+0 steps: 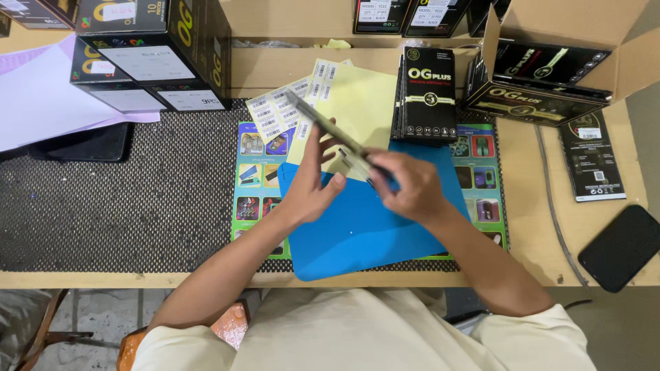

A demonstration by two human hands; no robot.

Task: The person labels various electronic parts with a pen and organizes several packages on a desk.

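Held piece: a thin, flat, dark slab (330, 130), phone-shaped and seen nearly edge-on, slants from upper left to lower right at the frame's centre, lifted clear of the worktop (550, 233). Its motion blur hides finer detail.
Left hand: the left hand (313, 182) steadies the slab's middle, fingers spread upward along its near face and thumb out to the side, so it props the piece rather than clamping it.
Right hand: the right hand (412, 185) is curled tight around the slab's lower right end, pinching it; what the fingertips press there is hidden.
Why raised: with one hand at each part, the slab is tilted toward the camera, probably so its face or edge can be checked.
Blue mat: a blue mat (364, 227) lies directly under both hands at lower centre, a soft landing spot should the piece come down.
Printed sheet: a colourful printed sheet (254, 185) sits beneath the mat, showing at both sides.
Yellow sheet: a pale yellow sheet (364, 103) lies just above the hands, with barcode sticker strips (275, 113) at its left edge, within easy reach.
Black packets: a stack of black retail packets (426, 93) stands right of the yellow sheet, near an open carton (550, 75) at upper right.
Far right: a dark phone (622, 247) lies face down, well apart.
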